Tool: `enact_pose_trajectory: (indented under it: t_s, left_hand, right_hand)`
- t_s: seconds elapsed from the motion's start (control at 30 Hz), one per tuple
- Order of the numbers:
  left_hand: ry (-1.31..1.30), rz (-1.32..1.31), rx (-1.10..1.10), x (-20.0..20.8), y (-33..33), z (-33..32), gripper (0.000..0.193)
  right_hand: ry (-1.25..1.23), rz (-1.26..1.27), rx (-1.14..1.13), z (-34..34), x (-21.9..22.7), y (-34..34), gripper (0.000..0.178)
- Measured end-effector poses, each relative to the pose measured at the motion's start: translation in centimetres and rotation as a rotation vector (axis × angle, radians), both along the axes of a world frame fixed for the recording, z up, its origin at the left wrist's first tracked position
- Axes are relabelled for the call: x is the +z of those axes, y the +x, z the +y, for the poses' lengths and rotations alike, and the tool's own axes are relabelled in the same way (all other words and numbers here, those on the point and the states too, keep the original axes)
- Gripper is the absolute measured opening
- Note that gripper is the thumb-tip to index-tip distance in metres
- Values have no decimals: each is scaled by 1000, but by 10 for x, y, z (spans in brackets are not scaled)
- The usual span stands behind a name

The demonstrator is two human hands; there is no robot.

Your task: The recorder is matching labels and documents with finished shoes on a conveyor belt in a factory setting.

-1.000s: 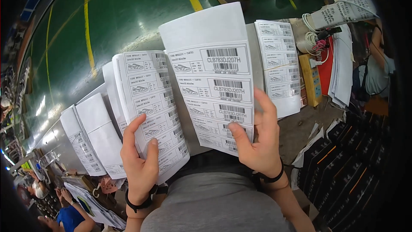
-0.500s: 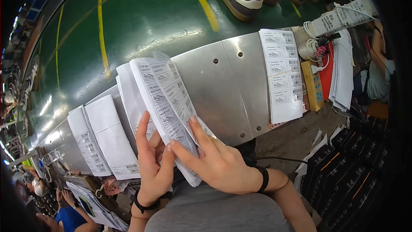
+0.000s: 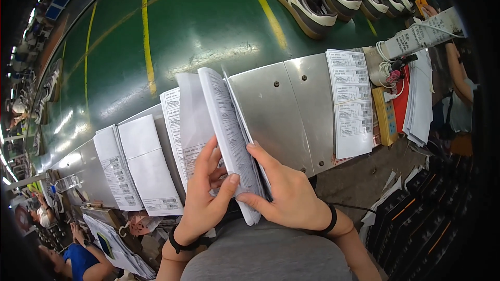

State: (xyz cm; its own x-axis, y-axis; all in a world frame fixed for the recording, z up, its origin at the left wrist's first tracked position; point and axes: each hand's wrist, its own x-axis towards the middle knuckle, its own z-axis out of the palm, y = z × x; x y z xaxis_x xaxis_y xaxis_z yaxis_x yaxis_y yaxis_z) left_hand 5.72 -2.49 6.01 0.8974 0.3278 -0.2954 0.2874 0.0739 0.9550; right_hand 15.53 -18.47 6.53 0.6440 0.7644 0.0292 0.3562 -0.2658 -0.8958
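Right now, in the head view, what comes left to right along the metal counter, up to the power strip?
Left label stack, white-topped stack, sheaf between left hand and right hand, right label stack, power strip.

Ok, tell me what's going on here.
A person holds a stack of printed label sheets between the left grip and the right grip, its pages partly spread. The stack is upright in front of a metal strip. Another label stack lies to the right, more paper stacks to the left. Shoes stand beyond on a green surface.
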Motion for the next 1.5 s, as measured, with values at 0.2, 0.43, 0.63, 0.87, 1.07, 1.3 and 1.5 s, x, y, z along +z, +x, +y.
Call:
enact_pose_trajectory:
  t_s: [0.2, 0.43, 0.63, 0.87, 1.07, 1.3, 1.5]
  left_hand:
    - [84, 64, -68, -2, 8, 3, 64]
    - [382, 67, -241, 14, 19, 1, 64]
    - [690, -10, -313, 11, 30, -6, 72]
    - [718, 85, -342, 15, 36, -17, 70]
    - [808, -54, -282, 3, 31, -10, 73]
    - [733, 48, -349, 7, 31, -9, 73]
    - [700, -27, -325, 5, 43, -18, 72]
  right_hand:
    - [7, -211, 82, -10, 17, 28, 73]
    - [501, -1021, -281, -109, 145, 100, 41]
    - [565, -1096, -285, -129, 170, 102, 41]
    - [670, -1106, -266, -271, 166, 92, 41]
    - [754, -1091, -186, -291, 163, 69, 41]
    - [811, -1168, -102, -222, 181, 49, 40]
    - [843, -1167, -219, -206, 183, 29, 40]
